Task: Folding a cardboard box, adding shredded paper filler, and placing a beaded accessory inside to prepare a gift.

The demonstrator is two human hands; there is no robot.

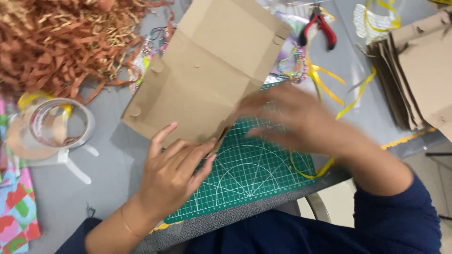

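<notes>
A flat brown cardboard box blank (207, 70) with fold lines and tabs lies tilted over a green cutting mat (249, 174). My left hand (176, 167) pinches the blank's near edge, thumb and fingers on the cardboard. My right hand (292, 120) is blurred with motion, fingers spread, hovering just right of that near corner above the mat; whether it touches the cardboard is unclear.
A heap of brown shredded paper (56, 42) fills the far left, with a clear tape roll (54, 127) below it. Red-handled pliers (320, 28), yellow ribbons (329, 84) and a stack of cardboard blanks (414, 75) lie at the right. Colourful patterned paper (16, 207) sits at the near left.
</notes>
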